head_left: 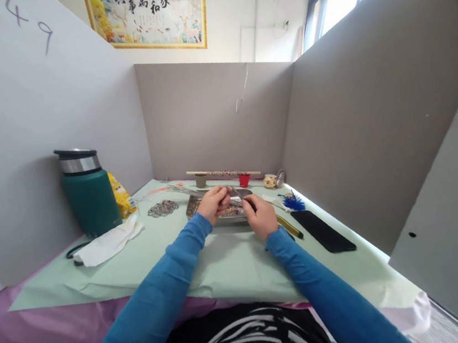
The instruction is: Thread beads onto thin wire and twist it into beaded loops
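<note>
— Any writing to read?

— Up on the back wall, a framed picture [148, 15] with five large Chinese characters, 家和萬事興, read right to left, plus smaller script too fine to make out. On the left partition [37, 106], purple marker strokes, looks like "149", cut off at the top edge. No brand legible on the green flask [89, 191] or the yellow packet [121, 198] tucked behind it.

— And the hands?

— Left hand [214, 202] curled narrow over the near-left rim of the metal tray [221, 212], fingertips pinched; cannot tell what sits between them. Right hand [262, 217] closed around a thin metal tool [240, 197], tip angled up and left toward the left hand. Both in blue sleeves, nearly touching above the tray.

— Where is the tray?

— Middle of the bench [140, 266], on the pale green sheet, filled with small mixed beads.

— Around it?

— Left of the tray, a flat beaded piece [163, 208]; further left, a white cloth [110, 241] at the flask's foot. Behind the tray, a wooden stick [223, 173] resting across a small brown cup and a red cup [244, 180]. Right of the tray, a blue feather [294, 202], yellow-handled pliers [290, 228] just beside the right wrist, and a black phone [322, 230] lying flat.
</note>
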{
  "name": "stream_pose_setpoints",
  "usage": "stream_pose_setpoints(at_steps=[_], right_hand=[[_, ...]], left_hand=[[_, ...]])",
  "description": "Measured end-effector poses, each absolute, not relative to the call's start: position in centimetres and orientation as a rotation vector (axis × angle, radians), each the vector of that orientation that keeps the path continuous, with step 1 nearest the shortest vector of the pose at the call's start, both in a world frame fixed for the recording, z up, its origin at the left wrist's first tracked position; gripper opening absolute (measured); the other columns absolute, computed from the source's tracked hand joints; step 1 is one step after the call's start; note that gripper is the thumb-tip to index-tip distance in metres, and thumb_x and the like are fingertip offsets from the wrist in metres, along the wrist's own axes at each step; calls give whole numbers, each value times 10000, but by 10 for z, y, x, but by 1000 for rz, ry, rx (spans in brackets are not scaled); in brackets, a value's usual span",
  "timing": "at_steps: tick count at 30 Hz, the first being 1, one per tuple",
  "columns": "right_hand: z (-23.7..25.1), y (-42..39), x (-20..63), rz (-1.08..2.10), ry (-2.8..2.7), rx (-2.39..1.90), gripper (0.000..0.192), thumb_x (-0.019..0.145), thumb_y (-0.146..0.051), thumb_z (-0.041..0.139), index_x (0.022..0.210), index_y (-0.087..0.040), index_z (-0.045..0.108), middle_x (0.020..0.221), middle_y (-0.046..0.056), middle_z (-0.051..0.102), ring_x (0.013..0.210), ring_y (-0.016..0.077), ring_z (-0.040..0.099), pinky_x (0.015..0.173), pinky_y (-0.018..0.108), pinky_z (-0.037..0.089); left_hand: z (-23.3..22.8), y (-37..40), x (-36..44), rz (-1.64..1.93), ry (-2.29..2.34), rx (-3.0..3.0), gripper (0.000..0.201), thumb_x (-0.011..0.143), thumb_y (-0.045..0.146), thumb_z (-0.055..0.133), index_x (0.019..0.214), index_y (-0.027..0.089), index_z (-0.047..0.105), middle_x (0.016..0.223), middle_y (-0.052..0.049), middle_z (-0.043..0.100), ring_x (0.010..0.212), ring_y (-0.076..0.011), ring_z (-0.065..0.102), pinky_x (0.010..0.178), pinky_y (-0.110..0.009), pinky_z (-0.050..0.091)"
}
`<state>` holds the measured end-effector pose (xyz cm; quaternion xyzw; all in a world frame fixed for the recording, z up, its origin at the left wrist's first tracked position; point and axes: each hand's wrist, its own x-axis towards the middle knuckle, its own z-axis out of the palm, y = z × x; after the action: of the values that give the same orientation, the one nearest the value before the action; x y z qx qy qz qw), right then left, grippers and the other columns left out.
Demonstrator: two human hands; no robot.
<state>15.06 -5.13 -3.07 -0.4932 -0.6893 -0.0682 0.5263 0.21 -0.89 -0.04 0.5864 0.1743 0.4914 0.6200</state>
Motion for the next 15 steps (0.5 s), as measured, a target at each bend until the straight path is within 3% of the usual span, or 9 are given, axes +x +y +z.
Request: stream_pose_setpoints(at_steps=[9,15], right_hand=[[-37,-49,146,-404,-1651,-1221,274,869,-343,392,935,-175,598,859,65,634,769,174,567,683,257,387],[-42,-49,142,-590,-1649,-1283,291,883,-356,382,945,-169,597,843,77,621,762,178,558,648,260,354]], left_hand=[[0,-12,7,1308,524,1418,193,792,346,528,764,173,448,466,93,327,345,-26,206,346,-158,131],[-3,-7,7,1593,1007,1883,121,817,251,446,734,176,492,538,29,465,489,-96,429,502,-214,330]])
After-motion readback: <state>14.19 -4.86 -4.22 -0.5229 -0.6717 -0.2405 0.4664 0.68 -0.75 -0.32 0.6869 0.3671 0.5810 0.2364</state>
